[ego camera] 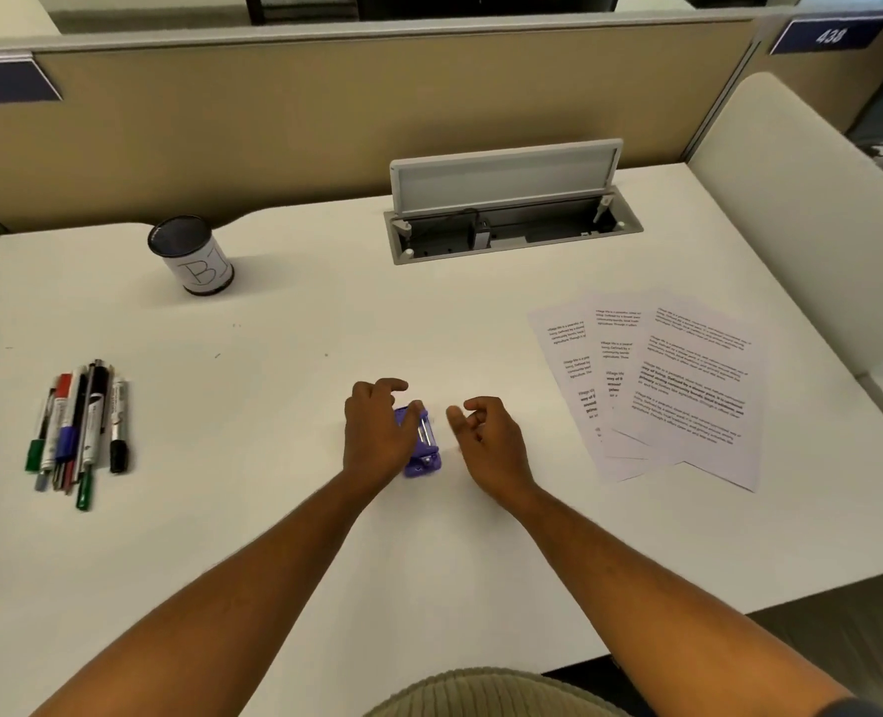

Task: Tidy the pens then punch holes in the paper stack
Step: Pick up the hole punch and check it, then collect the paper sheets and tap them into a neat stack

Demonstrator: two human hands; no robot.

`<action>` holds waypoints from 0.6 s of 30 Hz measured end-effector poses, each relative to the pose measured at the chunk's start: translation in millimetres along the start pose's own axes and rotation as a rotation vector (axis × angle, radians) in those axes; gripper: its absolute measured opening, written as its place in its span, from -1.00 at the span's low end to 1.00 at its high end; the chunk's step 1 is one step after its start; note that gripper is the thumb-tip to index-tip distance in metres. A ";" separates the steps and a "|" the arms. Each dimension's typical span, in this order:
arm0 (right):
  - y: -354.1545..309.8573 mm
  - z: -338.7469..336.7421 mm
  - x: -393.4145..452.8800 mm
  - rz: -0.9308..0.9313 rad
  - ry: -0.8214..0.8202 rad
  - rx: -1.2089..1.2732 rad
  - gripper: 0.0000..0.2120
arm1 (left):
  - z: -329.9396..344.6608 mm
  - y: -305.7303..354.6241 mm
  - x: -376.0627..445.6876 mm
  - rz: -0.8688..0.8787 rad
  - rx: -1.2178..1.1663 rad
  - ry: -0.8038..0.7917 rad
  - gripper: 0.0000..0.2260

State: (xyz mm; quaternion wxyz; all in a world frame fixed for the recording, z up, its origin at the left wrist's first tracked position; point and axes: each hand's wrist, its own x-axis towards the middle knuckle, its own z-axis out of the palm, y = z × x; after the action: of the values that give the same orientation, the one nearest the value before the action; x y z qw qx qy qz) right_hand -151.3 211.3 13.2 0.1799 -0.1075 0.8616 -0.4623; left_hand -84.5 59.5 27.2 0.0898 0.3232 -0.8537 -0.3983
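A small purple hole punch [424,450] lies at the middle of the white desk [284,509]. My left hand [377,432] lies over its left side, with the thumb against its top edge. My right hand [486,437] hovers just right of the punch, fingers loosely curled, holding nothing. Several pens and markers [80,426] lie bunched together at the desk's left. A black pen cup [191,261] with a white label stands upright at the back left. Three printed sheets [677,385] lie fanned out on the right.
An open cable hatch [506,209] with its lid raised sits at the back centre of the desk. A beige partition [325,121] runs along the back and a white side panel [801,225] rises at the right.
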 end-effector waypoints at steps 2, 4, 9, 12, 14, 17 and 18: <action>1.3 -15.0 8.5 -0.005 0.035 -0.008 -0.65 | 7.8 17.2 1.9 0.027 0.019 0.004 -0.74; 2.2 -31.2 20.3 -0.024 0.049 -0.026 -0.66 | 19.7 34.7 5.1 0.082 0.010 -0.021 -0.75; 19.3 -84.1 53.8 -0.075 0.109 -0.093 -0.73 | 71.3 77.2 7.5 0.054 -0.096 -0.073 -0.74; 42.0 -125.9 74.7 -0.133 0.222 -0.202 -0.75 | 107.9 98.9 10.6 0.078 -0.060 -0.139 -0.62; 58.1 -158.6 88.6 -0.118 0.306 -0.323 -0.72 | 130.2 111.1 12.5 0.092 -0.037 -0.191 -0.53; 83.4 -208.5 105.8 -0.031 0.401 -0.473 -0.61 | 161.3 129.0 12.2 0.104 0.011 -0.240 -0.42; 91.0 -221.0 109.7 0.012 0.413 -0.516 -0.56 | 168.7 132.1 12.2 0.121 0.048 -0.250 -0.40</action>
State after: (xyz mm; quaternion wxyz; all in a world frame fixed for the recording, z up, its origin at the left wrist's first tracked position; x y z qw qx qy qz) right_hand -343.6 390.3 26.4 -0.0291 -0.0483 0.9692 -0.2398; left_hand -226.7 219.5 11.0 -0.0014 0.2212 -0.8854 -0.4088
